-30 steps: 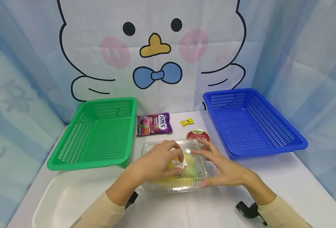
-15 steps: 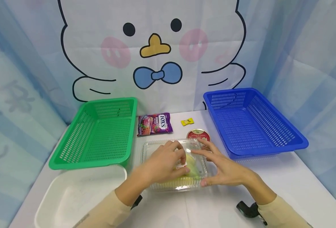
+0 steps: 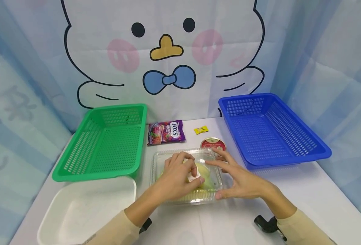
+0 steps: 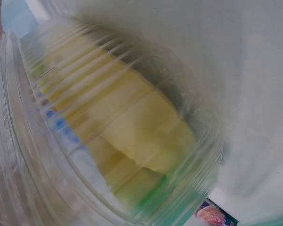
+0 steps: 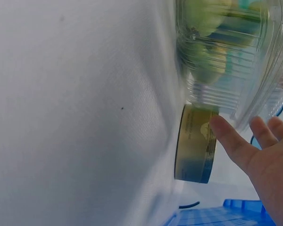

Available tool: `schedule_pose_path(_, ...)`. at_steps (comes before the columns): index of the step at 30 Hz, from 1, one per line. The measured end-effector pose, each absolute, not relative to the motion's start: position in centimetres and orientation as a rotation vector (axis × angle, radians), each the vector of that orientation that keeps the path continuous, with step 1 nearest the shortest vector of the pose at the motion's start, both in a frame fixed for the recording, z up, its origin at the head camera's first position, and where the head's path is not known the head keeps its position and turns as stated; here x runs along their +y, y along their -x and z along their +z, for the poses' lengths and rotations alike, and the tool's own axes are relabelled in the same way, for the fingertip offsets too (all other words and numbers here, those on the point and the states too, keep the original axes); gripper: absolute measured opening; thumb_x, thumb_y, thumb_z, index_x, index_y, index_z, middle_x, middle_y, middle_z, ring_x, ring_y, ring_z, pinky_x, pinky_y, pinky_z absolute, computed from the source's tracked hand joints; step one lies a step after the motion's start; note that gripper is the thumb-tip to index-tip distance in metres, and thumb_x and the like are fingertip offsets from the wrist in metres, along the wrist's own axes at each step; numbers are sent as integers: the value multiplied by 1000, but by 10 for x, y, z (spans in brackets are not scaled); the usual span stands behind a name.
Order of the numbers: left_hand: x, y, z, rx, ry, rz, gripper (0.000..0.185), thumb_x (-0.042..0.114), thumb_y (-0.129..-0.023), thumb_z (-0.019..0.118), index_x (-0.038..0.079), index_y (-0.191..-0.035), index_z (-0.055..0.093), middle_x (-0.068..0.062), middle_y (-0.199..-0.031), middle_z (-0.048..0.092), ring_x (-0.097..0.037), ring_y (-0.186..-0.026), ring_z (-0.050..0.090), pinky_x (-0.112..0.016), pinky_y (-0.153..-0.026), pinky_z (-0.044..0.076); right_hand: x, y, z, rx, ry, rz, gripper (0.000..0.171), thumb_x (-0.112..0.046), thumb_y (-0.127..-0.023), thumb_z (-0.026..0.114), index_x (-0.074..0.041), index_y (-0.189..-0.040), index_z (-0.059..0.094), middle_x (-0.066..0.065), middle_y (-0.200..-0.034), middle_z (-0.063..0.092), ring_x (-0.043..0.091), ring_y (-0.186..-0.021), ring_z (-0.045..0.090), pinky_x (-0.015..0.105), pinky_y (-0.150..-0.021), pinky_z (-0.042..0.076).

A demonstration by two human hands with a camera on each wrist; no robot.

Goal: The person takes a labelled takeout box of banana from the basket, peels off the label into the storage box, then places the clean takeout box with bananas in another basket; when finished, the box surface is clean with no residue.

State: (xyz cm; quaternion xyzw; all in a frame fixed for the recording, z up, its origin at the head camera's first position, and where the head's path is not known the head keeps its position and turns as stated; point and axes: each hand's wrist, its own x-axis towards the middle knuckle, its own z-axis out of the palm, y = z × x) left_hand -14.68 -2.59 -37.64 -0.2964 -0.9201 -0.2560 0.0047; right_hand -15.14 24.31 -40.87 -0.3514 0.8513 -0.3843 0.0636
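A clear plastic clamshell box (image 3: 186, 175) of pale yellow-green fruit pieces (image 4: 141, 141) sits on the white bench (image 3: 306, 200), between the green basket (image 3: 105, 143) and the blue basket (image 3: 269, 131). The left hand (image 3: 177, 178) lies on the lid, fingers curled over it near a small white label, apparently pressing down to keep the box steady. The right hand (image 3: 241, 180) is released, fingers straight, resting against the box's right side with the thumb at its near corner, likely bracing it. A round tin (image 5: 195, 143) stands just behind the box by the right fingertips. Farther back lie a Fox's candy bag (image 3: 166, 132) and a small yellow sweet (image 3: 200, 130). A white tray (image 3: 85, 211) sits near left.
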Motion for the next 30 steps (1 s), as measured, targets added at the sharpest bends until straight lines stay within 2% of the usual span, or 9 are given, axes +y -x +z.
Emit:
schedule_pose_path(16,-30,148,-380,-2861,920,-896,24,38,-93,74,30,-76,59,-3,-136,56,-30,-128,46,-58,-109,29,241,152,-407,2577,1059,-1133,94,-41,-78,89,-27,-158,41,10,-170,9,46,-147,29,58,-100,51)
schedule_pose_path(20,-30,149,-378,-2852,925,-922,23,36,-94,72,29,-76,60,-3,-135,58,-30,-128,46,-60,-110,28,241,151,-406,2583,1036,-1130,94,-40,-79,89,-27,-158,40,11,-168,12,42,-147,30,58,-101,51)
schedule_pose_path(30,-31,152,-381,-2767,906,-1124,22,28,-96,71,24,-76,62,-7,-133,61,-31,-127,49,-59,-106,29,242,150,-408,2582,1000,-1150,92,-38,-79,89,-26,-157,41,7,-170,8,41,-148,29,57,-101,51)
